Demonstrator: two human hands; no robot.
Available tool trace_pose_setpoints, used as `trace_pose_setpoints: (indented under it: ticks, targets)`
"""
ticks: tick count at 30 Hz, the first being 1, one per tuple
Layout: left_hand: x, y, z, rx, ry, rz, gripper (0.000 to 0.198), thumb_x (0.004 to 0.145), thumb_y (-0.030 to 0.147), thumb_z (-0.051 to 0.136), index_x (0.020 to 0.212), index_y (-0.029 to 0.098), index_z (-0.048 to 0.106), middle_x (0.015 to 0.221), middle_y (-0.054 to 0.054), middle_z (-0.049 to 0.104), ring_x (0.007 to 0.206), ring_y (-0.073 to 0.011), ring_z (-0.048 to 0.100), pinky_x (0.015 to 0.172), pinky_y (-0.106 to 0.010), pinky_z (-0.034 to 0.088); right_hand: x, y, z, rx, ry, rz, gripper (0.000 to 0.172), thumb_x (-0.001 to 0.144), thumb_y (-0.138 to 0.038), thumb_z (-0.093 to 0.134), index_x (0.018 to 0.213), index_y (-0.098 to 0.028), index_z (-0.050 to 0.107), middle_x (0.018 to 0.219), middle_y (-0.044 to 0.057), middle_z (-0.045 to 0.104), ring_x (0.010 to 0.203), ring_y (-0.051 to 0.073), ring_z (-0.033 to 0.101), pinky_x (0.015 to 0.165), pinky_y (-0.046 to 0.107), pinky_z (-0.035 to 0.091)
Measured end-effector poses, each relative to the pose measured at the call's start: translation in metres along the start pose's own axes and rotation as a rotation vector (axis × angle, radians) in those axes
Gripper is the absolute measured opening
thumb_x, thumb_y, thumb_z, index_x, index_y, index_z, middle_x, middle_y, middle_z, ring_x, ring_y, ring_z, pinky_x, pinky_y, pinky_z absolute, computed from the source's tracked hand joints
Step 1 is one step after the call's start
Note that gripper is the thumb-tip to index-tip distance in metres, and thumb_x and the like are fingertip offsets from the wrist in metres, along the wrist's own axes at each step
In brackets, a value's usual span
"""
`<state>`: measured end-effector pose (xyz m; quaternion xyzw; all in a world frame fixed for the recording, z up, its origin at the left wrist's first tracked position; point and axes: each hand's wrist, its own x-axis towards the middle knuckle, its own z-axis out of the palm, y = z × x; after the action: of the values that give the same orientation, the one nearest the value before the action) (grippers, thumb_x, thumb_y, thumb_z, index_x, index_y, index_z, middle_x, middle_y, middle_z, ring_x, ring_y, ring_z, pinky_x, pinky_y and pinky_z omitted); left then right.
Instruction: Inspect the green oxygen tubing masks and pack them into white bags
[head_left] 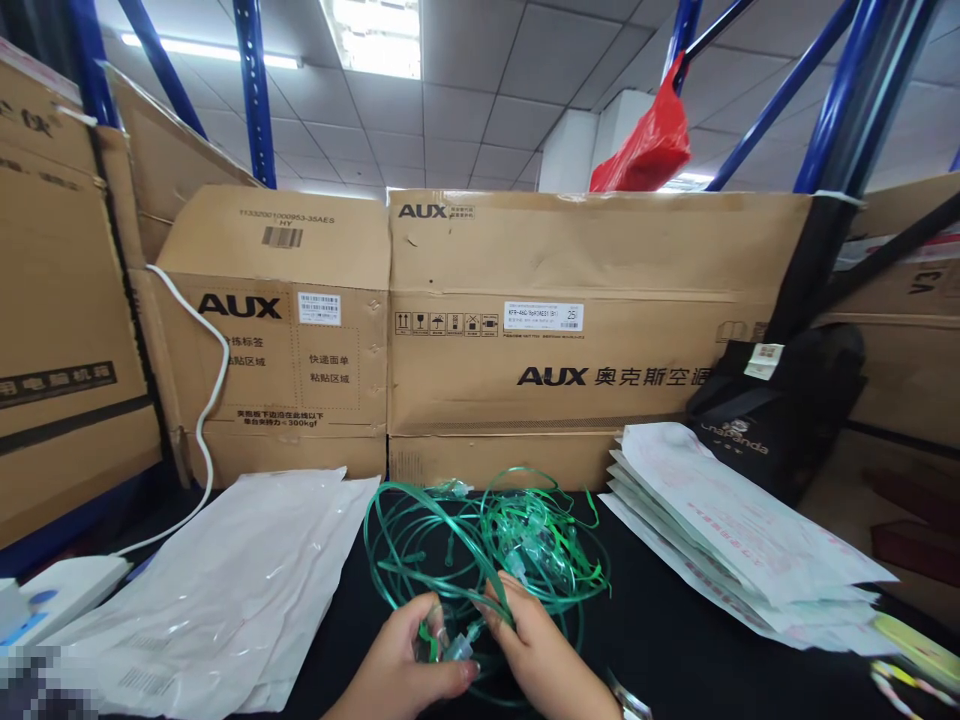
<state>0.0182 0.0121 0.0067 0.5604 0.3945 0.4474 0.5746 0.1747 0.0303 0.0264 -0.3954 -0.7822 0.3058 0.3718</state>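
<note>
Loops of thin green plastic tubing [420, 508] lie on the black surface in front of me, running up into my hands. My right hand [536, 640] is closed around several strands of it, thumb and index finger pinched together. Just to its left, my left hand [401, 655] has thumb and fingers around a clear plastic connector [459, 648], with a bit of green strap beside it. Behind my hands, a tangled heap of green tubing with clear plastic parts [525, 535] rests against the loops. Their exact shape is hard to make out.
White plastic packets [217, 580] lie on the left, beside a white power strip [75, 590] and its cable. A stack of printed white packets [720, 540] sits right, near a black bag [750, 420]. Cardboard boxes [465, 400] wall off the back. A yellow object [919, 645] is at far right.
</note>
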Motion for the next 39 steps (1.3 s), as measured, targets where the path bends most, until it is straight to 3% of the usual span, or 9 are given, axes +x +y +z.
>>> trace_pose_setpoints:
  ticks: [4,8,14,19,22,25,33,35,39]
  targets:
    - [0.001,-0.002,0.008,0.058,0.061,0.042,0.044,0.052,0.044,0.069,0.055,0.021,0.032,0.049,0.009,0.034,0.048,-0.008,0.029,0.046,-0.02,0.022,0.004,0.007,0.0,0.056,0.032,0.089,0.029,0.082,-0.041,0.039,0.076,-0.019,0.057,0.075,0.003,0.057,0.071,0.018,0.05,0.07,0.029,0.039]
    - [0.006,-0.006,0.021,0.038,0.11,0.092,0.043,0.052,0.043,0.07,0.057,0.022,0.034,0.048,0.01,0.032,0.047,-0.0078,0.028,0.045,-0.02,0.022,0.011,0.007,-0.006,0.085,0.251,0.096,0.029,0.079,-0.043,0.044,0.067,-0.019,0.055,0.073,0.003,0.055,0.074,0.019,0.05,0.078,0.032,0.037]
    - [0.015,-0.01,0.026,-0.139,0.155,0.186,0.043,0.049,0.039,0.074,0.058,0.021,0.036,0.071,0.0,0.055,0.067,-0.0149,0.051,0.06,-0.024,0.039,0.011,-0.004,0.002,0.597,0.218,0.249,0.036,0.072,-0.054,0.049,0.076,-0.018,0.055,0.075,0.004,0.06,0.076,0.02,0.057,0.069,0.03,0.044]
    - [0.002,0.004,0.013,0.481,0.108,0.291,0.028,0.052,0.035,0.073,0.075,0.022,0.062,0.08,-0.006,0.058,0.074,-0.0224,0.055,0.063,-0.03,0.044,0.013,-0.004,-0.004,0.878,0.353,0.306,0.032,0.068,-0.05,0.056,0.072,-0.019,0.049,0.058,0.0,0.057,0.055,0.017,0.057,0.06,0.032,0.046]
    - [-0.005,0.016,0.006,0.651,0.449,0.551,0.019,0.063,0.03,0.065,0.081,0.023,0.063,0.085,-0.007,0.056,0.084,-0.0245,0.054,0.076,-0.035,0.042,0.018,-0.003,-0.019,1.034,0.371,0.34,0.028,0.065,-0.041,0.063,0.075,-0.019,0.05,0.051,-0.004,0.051,0.042,0.012,0.049,0.046,0.028,0.044]
    - [-0.003,0.021,-0.003,0.69,0.648,0.598,0.028,0.071,0.027,0.057,0.099,0.024,0.055,0.102,-0.008,0.05,0.1,-0.0261,0.048,0.086,-0.04,0.038,0.021,-0.004,-0.03,1.178,0.273,0.342,0.024,0.066,-0.035,0.065,0.078,-0.017,0.053,0.049,-0.006,0.047,0.04,0.008,0.043,0.042,0.022,0.039]
    - [0.024,-0.007,-0.028,0.493,0.693,0.461,0.074,0.066,0.034,0.062,0.127,0.02,0.025,0.134,-0.012,0.03,0.124,-0.0256,0.026,0.102,-0.043,0.021,0.011,-0.016,-0.038,1.157,-0.355,0.204,0.023,0.078,-0.033,0.052,0.087,-0.012,0.058,0.042,-0.005,0.047,0.031,0.006,0.037,0.032,0.019,0.034]
    - [0.028,-0.008,-0.031,0.369,0.665,0.42,0.069,0.065,0.035,0.062,0.124,0.018,0.029,0.13,-0.013,0.036,0.121,-0.0243,0.032,0.101,-0.041,0.025,0.011,-0.015,-0.04,1.155,-0.4,0.182,0.024,0.079,-0.033,0.051,0.086,-0.011,0.059,0.042,-0.005,0.046,0.029,0.005,0.036,0.031,0.019,0.034]
    - [0.028,0.006,-0.034,0.046,0.532,0.24,0.05,0.062,0.037,0.065,0.105,0.016,0.049,0.1,-0.009,0.06,0.096,-0.0226,0.056,0.086,-0.035,0.04,0.016,-0.01,-0.045,1.161,-0.282,0.172,0.021,0.078,-0.03,0.053,0.087,-0.012,0.06,0.042,-0.007,0.043,0.03,0.004,0.031,0.031,0.017,0.03]
